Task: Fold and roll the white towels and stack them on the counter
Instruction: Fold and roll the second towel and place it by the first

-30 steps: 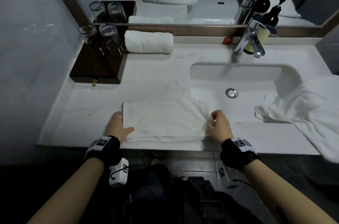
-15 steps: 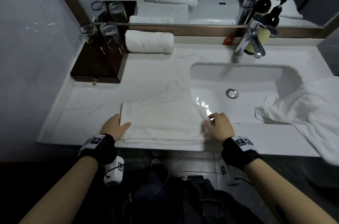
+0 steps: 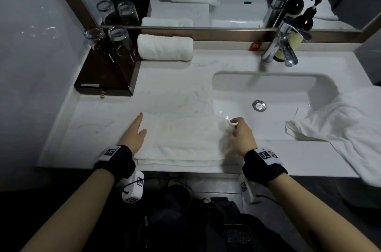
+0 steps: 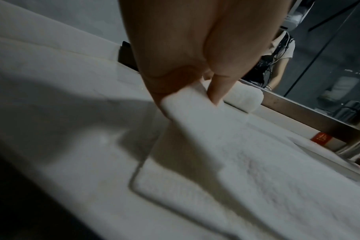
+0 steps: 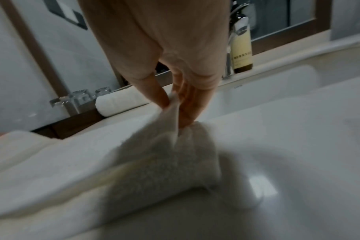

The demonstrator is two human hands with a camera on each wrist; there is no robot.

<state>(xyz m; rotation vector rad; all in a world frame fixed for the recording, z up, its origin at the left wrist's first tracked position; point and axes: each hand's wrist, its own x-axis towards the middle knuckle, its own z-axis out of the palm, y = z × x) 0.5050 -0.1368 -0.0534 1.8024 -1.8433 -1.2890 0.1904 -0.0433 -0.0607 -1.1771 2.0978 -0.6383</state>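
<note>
A folded white towel [image 3: 181,138] lies flat at the counter's front edge, left of the sink. My left hand [image 3: 136,134] is at its left side; in the left wrist view, thumb and fingers [image 4: 216,91] pinch the far left corner of the towel [image 4: 257,170], slightly lifted. My right hand [image 3: 239,132] pinches the far right corner, and the right wrist view shows the towel [image 5: 154,162] bunched between thumb and fingers [image 5: 162,100]. A rolled towel [image 3: 165,48] lies at the back by the mirror. An unfolded towel [image 3: 340,128] hangs over the sink's right edge.
A dark wooden tray [image 3: 107,84] with two upturned glasses [image 3: 115,41] stands at the back left beside the rolled towel. The sink basin [image 3: 268,91] and chrome faucet [image 3: 282,49] take up the right half. Soap bottles [image 5: 241,48] stand behind the faucet.
Both hands have slid forward along the towel's side edges to its far corners. The left fingers have stretched out, and both corners are now pinched and slightly raised.
</note>
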